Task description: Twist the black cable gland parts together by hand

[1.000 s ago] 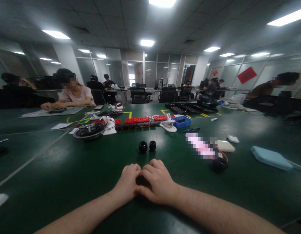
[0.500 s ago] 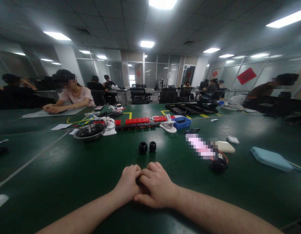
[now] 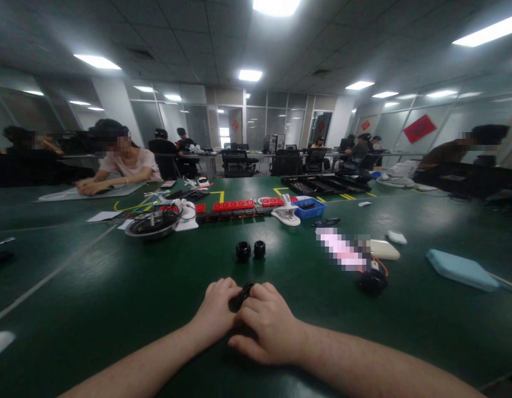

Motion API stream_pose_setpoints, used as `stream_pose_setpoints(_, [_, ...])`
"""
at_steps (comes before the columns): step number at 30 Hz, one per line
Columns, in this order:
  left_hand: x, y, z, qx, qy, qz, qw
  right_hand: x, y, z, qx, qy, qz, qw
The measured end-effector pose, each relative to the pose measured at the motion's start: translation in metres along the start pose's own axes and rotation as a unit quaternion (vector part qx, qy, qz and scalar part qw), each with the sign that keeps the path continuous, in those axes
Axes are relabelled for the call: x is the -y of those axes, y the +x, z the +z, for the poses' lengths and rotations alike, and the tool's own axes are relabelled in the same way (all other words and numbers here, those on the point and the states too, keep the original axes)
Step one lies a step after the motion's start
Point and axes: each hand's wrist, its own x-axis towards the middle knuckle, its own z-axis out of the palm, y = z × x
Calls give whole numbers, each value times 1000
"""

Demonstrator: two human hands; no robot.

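Close together in front of me, both hands are closed around a small black plastic fitting [image 3: 242,294], much of it hidden by fingers. My left hand [image 3: 218,304] grips its left side, fingers curled over the far end. From the right, my right hand [image 3: 266,323] has its fingers bent over the piece, the thumb lower and stretched toward the left hand. Just beyond them, two similar black round fittings stand side by side on the green table: a larger left fitting [image 3: 243,251] and a smaller right fitting [image 3: 260,249]. Both look hollow at the top.
Farther back are a metal bowl [image 3: 152,226] with cables, red blocks [image 3: 234,205] in a row, a white clamp-like stand [image 3: 286,213] and a blue bin [image 3: 309,209]. At right lie a black coil [image 3: 372,281] and a light-blue case [image 3: 461,270]. A person [image 3: 129,163] sits far left.
My right hand has shifted slightly down and turned, so more of the black fitting shows between my hands. The left hand has barely moved, and the two standing fittings are where they were.
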Motion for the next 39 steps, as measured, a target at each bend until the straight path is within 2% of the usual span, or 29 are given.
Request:
stream_pose_setpoints(8, [-4,-1,-6,-2,1,-21,1000,-2,-2,-4,-1,-14,19,1000])
stream_pose_setpoints(20, [0,0,-5,-16,4,-24,1000,-10,-2,-5,-14,-15,28,999])
stream_pose_setpoints(32, [-1,-2,-6,-25,5,-3,1000,-24,-1,-4,-38,-44,92,994])
stream_pose_setpoints(39, [1,-2,-4,-29,19,7,999,-25,0,-9,-27,-47,132,990])
